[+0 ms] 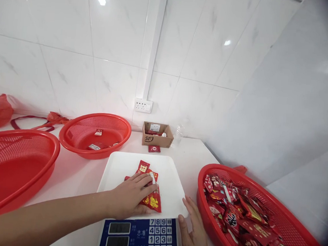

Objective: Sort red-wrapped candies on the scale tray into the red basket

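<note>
A white tray (174, 176) rests over a blue electronic scale (139, 233), whose keypad and displays show along the tray's near side. Several red snack packets (154, 201) with gold lettering lie in a small pile on the tray. My left hand (131, 192) lies palm down over this pile, fingers stretched out and touching the packets; what is under the palm is hidden. At the tray's near right corner, my right hand (193, 226) has its thumb on the near edge and its fingers on the right edge, gripping the corner.
A red basket (294, 218) full of wrapped snacks stands at right. Another red basket (94, 153) with a few packets is behind left, beside a larger red basket (43, 182). A cardboard box (158, 140) and a single packet (154, 149) sit behind the tray, near the tiled wall.
</note>
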{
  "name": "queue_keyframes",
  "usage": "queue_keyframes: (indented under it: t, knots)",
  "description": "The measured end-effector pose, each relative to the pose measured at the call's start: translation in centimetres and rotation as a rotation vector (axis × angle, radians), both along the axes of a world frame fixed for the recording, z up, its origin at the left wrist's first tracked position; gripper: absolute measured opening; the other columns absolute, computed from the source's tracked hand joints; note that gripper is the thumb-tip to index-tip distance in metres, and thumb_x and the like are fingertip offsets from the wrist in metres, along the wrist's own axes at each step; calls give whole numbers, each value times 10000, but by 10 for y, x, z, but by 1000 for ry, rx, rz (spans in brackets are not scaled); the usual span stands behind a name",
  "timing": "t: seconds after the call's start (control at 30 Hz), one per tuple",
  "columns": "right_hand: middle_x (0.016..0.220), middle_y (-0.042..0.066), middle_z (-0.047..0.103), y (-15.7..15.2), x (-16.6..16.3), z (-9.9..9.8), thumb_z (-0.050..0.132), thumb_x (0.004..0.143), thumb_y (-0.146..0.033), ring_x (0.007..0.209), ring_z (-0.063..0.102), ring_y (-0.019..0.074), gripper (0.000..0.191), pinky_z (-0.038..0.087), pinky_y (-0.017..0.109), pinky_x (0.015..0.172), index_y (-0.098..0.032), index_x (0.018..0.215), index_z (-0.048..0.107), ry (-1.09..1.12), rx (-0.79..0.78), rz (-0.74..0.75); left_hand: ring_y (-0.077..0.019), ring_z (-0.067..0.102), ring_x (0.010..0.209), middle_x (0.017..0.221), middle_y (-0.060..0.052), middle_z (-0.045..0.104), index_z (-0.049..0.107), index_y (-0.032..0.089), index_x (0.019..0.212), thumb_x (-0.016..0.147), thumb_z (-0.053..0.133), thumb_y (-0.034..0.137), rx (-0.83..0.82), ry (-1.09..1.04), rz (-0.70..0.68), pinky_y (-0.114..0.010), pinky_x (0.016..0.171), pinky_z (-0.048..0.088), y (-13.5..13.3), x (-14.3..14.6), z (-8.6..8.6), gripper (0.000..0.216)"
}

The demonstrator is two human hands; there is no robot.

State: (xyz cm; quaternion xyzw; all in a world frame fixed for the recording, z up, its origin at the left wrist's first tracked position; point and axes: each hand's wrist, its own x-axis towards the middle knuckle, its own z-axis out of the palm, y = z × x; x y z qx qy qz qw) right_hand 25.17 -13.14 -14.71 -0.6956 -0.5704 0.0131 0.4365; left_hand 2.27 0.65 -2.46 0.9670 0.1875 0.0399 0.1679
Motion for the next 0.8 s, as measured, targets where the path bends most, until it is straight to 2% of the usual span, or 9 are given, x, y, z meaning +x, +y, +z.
queue_keyframes:
  t: [0.1, 0.23, 0.37, 0.47, 0.57, 0.7, 0.8]
  knots:
    - [1382, 215, 527, 4, -2, 5, 431, 946, -457, 1294, 479, 370, 453, 420, 608, 1019, -135, 1234, 569, -9, -3, -13, -382, 368, 1365, 1459, -187, 451, 433, 181, 1430, 898, 503, 546, 9, -26, 24, -560, 1111, 292, 2, -5, -1, 649]
    - [1372, 188, 550, 11, -6, 20, 483, 915, -496, 1361, 372, 411, 473, 310, 691, 1057, -161, 1229, 598, -89, -34, 18, -359, 338, 1391, 1485, -175, 427, 422, 199, 1435, 875, 529, 560, -3, -36, 17, -553, 1130, 268, 9, -7, -6, 675]
    - [1427, 146, 516, 22, -15, 51, 477, 916, -506, 1411, 286, 401, 504, 228, 697, 1096, -189, 1293, 585, -258, -157, 172, -361, 333, 1395, 1492, -198, 413, 415, 153, 1439, 838, 563, 600, -32, -66, 4, -523, 1134, 282, 15, -4, -7, 763]
    - [1515, 135, 401, 35, -27, 80, 465, 911, -543, 1447, 197, 378, 578, 209, 655, 1122, -192, 1365, 533, -297, -310, 318, -330, 325, 1406, 1516, -194, 376, 374, 148, 1459, 883, 518, 566, -46, -109, 29, -475, 1114, 341, 23, -3, -8, 726]
    - [1578, 123, 266, 49, -39, 101, 467, 904, -570, 1470, 81, 352, 642, 149, 632, 1140, -207, 1433, 452, -302, -461, 445, -317, 256, 1438, 1529, -183, 359, 373, 163, 1459, 944, 419, 530, -36, -137, 76, -505, 1129, 302, 39, -5, -13, 634]
    - [1598, 89, 198, 62, -51, 111, 487, 883, -606, 1473, 66, 332, 667, 98, 618, 1144, -282, 1460, 400, -295, -556, 542, -373, 229, 1436, 1500, -163, 418, 463, 196, 1412, 943, 411, 540, -7, -114, 124, -595, 1123, 241, 61, -13, -22, 584]
    - [1591, 86, 213, 67, -54, 111, 509, 886, -571, 1468, 107, 338, 640, 118, 611, 1143, -271, 1446, 427, -288, -576, 550, -369, 258, 1427, 1488, -147, 441, 487, 221, 1394, 950, 417, 513, 19, -97, 172, -587, 1114, 258, 70, -21, -25, 535]
